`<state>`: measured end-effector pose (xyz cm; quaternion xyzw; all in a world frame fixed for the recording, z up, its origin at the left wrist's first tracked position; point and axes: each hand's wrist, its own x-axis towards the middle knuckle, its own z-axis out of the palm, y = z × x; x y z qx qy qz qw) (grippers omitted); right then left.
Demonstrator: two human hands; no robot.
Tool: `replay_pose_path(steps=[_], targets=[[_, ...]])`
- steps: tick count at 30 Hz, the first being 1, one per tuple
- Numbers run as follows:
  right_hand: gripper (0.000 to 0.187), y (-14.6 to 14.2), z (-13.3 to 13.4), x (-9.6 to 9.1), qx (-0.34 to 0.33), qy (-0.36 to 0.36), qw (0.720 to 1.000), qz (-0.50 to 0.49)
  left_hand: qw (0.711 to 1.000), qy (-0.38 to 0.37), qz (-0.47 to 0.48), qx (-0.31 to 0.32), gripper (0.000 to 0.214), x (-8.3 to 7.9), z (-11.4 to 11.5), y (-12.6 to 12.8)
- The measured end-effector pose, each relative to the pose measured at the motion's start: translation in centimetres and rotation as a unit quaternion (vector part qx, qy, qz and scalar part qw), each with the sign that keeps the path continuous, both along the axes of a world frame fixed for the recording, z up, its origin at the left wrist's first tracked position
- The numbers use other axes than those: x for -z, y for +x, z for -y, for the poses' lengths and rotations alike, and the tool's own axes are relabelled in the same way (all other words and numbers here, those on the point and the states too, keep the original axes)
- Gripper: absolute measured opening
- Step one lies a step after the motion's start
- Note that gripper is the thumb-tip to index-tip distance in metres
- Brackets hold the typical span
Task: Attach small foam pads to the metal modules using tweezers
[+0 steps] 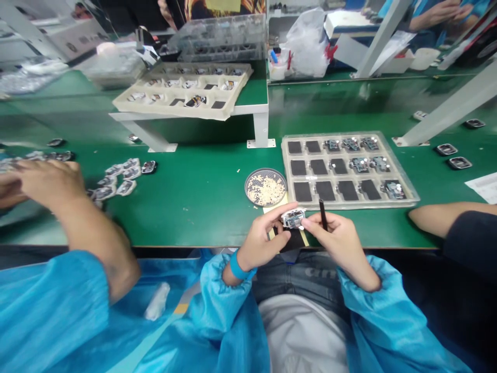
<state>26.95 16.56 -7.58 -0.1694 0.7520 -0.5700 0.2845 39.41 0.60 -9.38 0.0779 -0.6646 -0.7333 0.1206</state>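
Observation:
Between both hands, above the table's front edge, is a small electronic assembly [293, 218] with a pale housing and a circuit board. My left hand [264, 235] grips it from the left. My right hand [338, 238] touches its right end with the fingertips. A dark slim tool [323, 213], perhaps tweezers, stands up from my right hand's fingers. Just beyond my left hand lies a round dark dish [248, 192] of small beige pieces. Behind my right hand rests a clear tray [412, 199] with dark pads and several circuit boards in its pockets.
On a raised shelf [259, 93] sits a cream tray [120, 103] of parts. A co-worker's arm [73, 212] reaches over several housings [126, 187] at the left. Another person's arm [435, 215] rests at the right edge. A white post [438, 116] slants behind the clear tray.

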Motion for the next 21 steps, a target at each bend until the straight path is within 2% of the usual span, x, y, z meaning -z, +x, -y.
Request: replay_pose_path(steps=[8, 13, 17, 21], targets=[[0.043, 0.0, 0.0, 0.4, 0.005, -0.011, 1.0, 0.003, 0.99, -0.132, 0.026, -0.034, 0.051, -0.5, -0.4, -0.3], [0.046, 0.1, 0.1, 0.6, 0.013, -0.011, 1.0, 0.011, 0.984, -0.172, 0.028, -0.042, 0.048, -0.6, -0.5, -0.4], [0.046, 0.1, 0.1, 0.7, 0.004, -0.008, 1.0, 0.002, 0.974, -0.218, -0.008, -0.055, 0.047, -0.8, -0.5, -0.3], [0.042, 0.1, 0.0, 0.7, -0.011, -0.022, 1.0, -0.012, 0.977, -0.202, 0.002, -0.066, 0.044, -1.3, -0.5, -0.2]])
